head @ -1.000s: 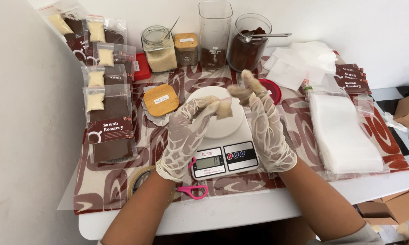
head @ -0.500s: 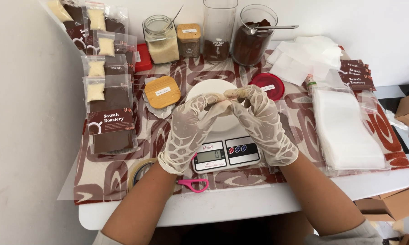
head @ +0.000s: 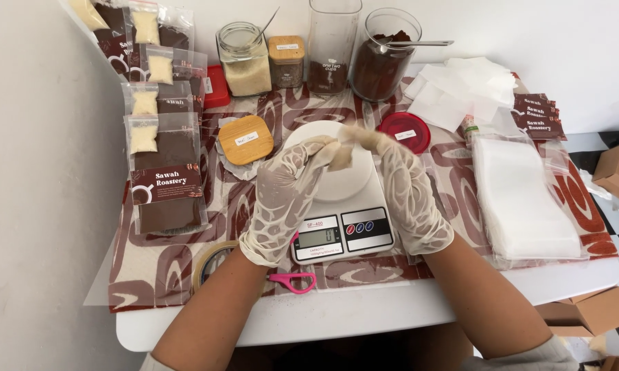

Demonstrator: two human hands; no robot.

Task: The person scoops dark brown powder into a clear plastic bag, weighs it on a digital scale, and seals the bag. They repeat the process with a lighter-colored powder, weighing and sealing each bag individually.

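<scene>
Two gloved hands, left hand (head: 282,199) and right hand (head: 405,196), have drawn slightly apart since a moment ago, both pinching a small filter bag (head: 341,156) mid-frame above the scale (head: 340,237) and white bowl (head: 337,185), suggesting they're opening it.

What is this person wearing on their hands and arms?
Both hands, left and right, wear thin, translucent, whitish disposable gloves, crinkled and loose, ending at the wrists. The forearms are bare. Light-coloured sleeve edges show near the elbows at the bottom of the picture.
</scene>
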